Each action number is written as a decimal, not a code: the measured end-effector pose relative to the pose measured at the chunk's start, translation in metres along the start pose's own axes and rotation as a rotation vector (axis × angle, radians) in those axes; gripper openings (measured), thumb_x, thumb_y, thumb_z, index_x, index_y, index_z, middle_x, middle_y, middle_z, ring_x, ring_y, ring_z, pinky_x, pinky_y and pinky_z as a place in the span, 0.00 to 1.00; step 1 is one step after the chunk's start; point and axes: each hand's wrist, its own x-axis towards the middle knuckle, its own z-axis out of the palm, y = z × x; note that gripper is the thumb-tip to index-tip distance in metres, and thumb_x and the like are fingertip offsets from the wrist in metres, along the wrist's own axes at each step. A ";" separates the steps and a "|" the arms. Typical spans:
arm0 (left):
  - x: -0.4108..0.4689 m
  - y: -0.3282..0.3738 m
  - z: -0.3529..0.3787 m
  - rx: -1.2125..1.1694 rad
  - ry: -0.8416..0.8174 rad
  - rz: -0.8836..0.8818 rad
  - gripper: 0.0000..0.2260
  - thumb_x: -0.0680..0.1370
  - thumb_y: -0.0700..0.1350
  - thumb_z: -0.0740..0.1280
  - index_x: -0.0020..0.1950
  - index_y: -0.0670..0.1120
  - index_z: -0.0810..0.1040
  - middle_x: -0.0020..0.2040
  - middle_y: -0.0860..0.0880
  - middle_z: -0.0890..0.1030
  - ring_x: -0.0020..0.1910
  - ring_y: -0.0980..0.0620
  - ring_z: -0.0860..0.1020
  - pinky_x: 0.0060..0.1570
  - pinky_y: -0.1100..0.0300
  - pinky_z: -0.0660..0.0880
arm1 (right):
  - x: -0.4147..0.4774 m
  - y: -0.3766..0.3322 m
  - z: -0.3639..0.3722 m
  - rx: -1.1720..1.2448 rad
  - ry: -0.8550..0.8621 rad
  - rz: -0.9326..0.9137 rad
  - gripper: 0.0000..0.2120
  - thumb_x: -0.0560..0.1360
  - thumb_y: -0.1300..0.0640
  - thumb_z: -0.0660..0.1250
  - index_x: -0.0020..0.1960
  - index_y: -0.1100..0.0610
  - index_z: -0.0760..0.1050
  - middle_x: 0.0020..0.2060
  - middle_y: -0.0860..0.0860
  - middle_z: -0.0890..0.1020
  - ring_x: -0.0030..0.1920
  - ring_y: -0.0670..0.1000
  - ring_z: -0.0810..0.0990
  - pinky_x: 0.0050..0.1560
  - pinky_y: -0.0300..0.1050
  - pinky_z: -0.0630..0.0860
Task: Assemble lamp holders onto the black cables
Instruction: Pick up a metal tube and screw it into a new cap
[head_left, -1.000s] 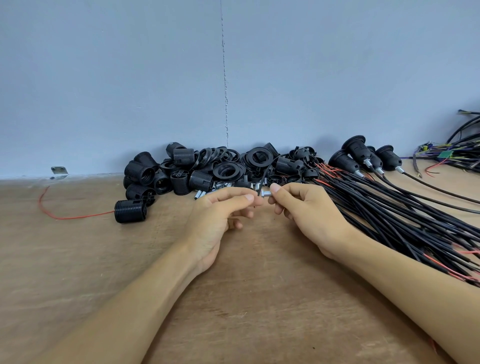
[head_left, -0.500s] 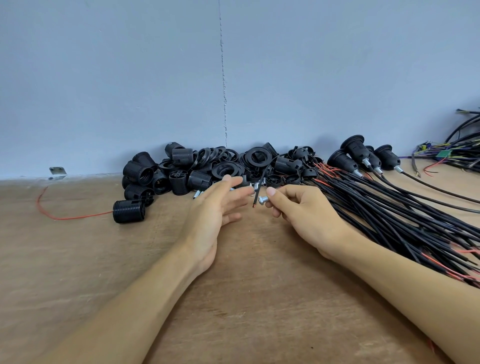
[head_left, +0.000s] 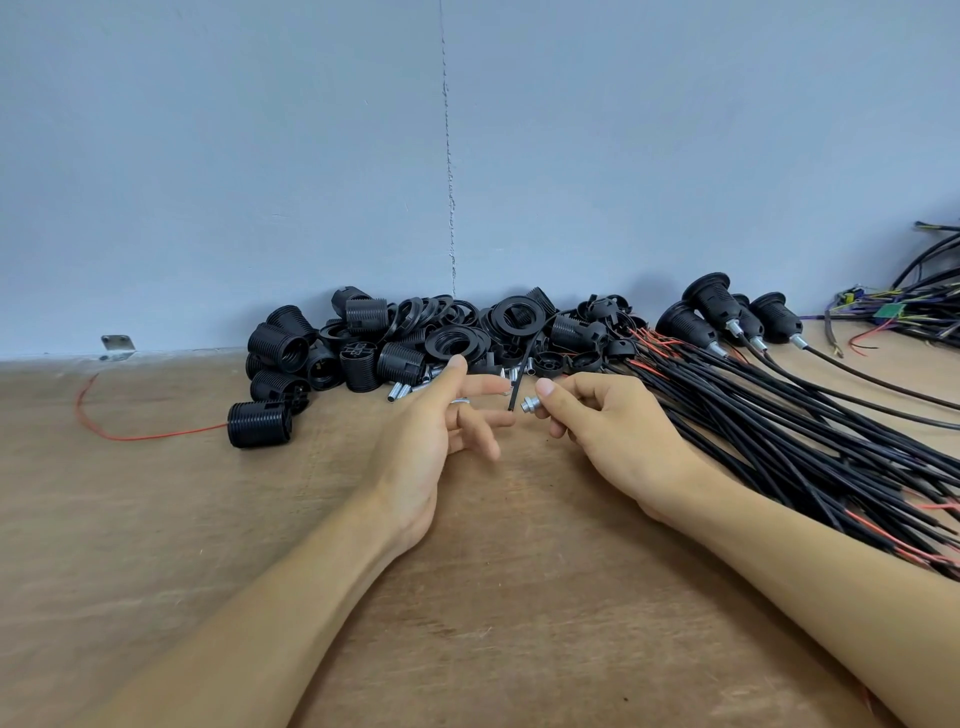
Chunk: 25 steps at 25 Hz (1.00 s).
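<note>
All you really get of the person here is two arms. The left forearm (head_left: 270, 613) and right forearm (head_left: 831, 587) are both bare all the way back to the near edge of the shot, slim and smooth. Whatever's worn higher up is out of frame, so can't tell. The left hand (head_left: 431, 441) and right hand (head_left: 623, 441) are bare too, with long, thin fingers. The right thumbnail (head_left: 544, 387) looks trimmed short and plain. There's a bit of creasing at the left wrist (head_left: 400, 514).
</note>
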 end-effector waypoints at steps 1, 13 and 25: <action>0.000 0.000 0.000 -0.003 0.016 0.002 0.22 0.86 0.56 0.54 0.56 0.45 0.84 0.28 0.45 0.80 0.51 0.50 0.86 0.51 0.57 0.74 | 0.000 0.000 0.000 -0.003 0.001 0.001 0.16 0.80 0.45 0.65 0.40 0.53 0.83 0.30 0.44 0.81 0.25 0.39 0.69 0.29 0.29 0.64; 0.000 -0.001 0.000 0.002 -0.003 -0.014 0.22 0.86 0.57 0.54 0.56 0.46 0.84 0.37 0.42 0.85 0.52 0.51 0.85 0.54 0.55 0.75 | -0.001 0.000 0.000 -0.040 0.003 -0.030 0.16 0.80 0.45 0.66 0.39 0.51 0.83 0.30 0.43 0.82 0.28 0.38 0.72 0.33 0.29 0.67; 0.001 -0.005 0.003 0.137 0.111 -0.020 0.08 0.82 0.39 0.65 0.49 0.45 0.84 0.35 0.49 0.85 0.39 0.57 0.83 0.46 0.60 0.79 | 0.010 0.004 -0.013 -0.189 0.007 -0.024 0.05 0.77 0.54 0.70 0.46 0.48 0.84 0.40 0.41 0.86 0.42 0.37 0.81 0.42 0.26 0.70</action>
